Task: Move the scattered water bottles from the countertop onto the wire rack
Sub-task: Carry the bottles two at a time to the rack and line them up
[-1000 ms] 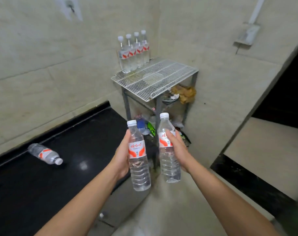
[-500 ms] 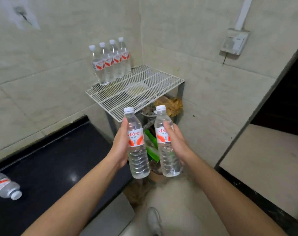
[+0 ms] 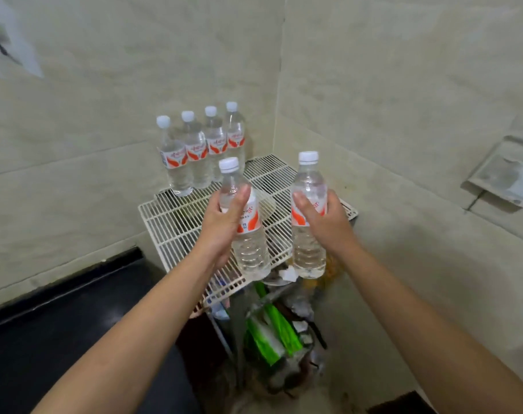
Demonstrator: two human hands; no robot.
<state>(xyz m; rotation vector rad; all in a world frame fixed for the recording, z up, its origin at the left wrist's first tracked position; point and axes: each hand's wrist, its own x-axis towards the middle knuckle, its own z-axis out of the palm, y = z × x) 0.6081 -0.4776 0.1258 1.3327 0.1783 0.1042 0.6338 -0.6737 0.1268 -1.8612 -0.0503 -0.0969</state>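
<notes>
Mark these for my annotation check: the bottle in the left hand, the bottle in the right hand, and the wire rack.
Left-hand bottle (image 3: 248, 243): head view, on its clear body below the label.
Right-hand bottle (image 3: 308, 252): head view, on its clear lower body.
Wire rack (image 3: 176, 222): head view, on bare grid left of the hands.

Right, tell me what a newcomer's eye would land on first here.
First, the two clear water bottles held upright at the centre: one in the left hand, one in the right hand, each in a closed grip over the white wire rack. Next, the row of four bottles standing at the rack's back left edge against the wall. Below the rack lies a clutter of green bags.
</notes>
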